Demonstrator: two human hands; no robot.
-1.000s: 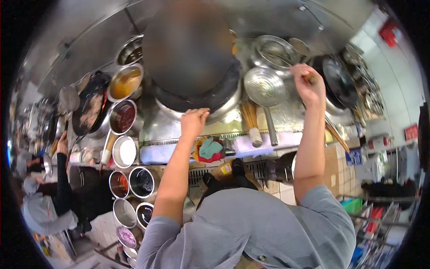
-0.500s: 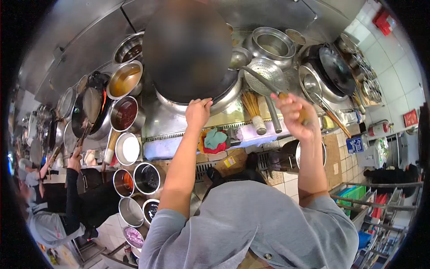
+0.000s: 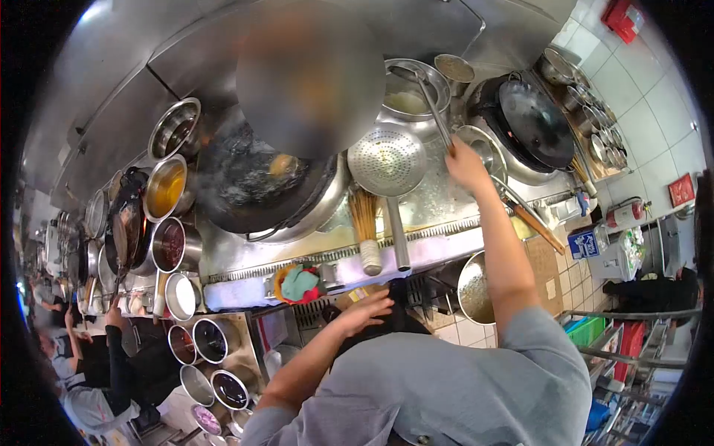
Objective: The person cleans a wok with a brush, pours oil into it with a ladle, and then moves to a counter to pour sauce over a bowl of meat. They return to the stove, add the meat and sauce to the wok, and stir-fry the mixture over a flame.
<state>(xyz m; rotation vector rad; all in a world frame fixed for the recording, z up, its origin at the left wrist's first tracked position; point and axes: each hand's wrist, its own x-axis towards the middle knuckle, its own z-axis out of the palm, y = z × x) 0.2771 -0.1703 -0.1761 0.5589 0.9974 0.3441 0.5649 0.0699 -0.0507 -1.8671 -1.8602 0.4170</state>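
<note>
My right hand (image 3: 467, 165) is wrapped round the handle of a ladle (image 3: 429, 93), whose bowl end is over a metal pot (image 3: 405, 100) behind the strainer. My left hand (image 3: 366, 312) is near my body, fingers spread and holding nothing, just right of the green and red cloths (image 3: 300, 283). A large black wok (image 3: 253, 175) holds bubbling liquid with a yellowish piece in it; a blurred patch hides its upper right part. Between wok and right hand lies a perforated strainer (image 3: 387, 158), with a bamboo brush (image 3: 364, 223) below it.
Sauce pots stand left, one with yellow liquid (image 3: 165, 188) and one with dark red (image 3: 169, 245). A second wok (image 3: 532, 123) sits right. Co-workers (image 3: 97, 394) stand at the far left near a flaming wok. A wire-like shelf rack (image 3: 632, 357) is at lower right.
The view has shifted right. My left hand has left the wok's rim and come back toward my body, opening. My right hand has moved forward with the ladle, now over the pot.
</note>
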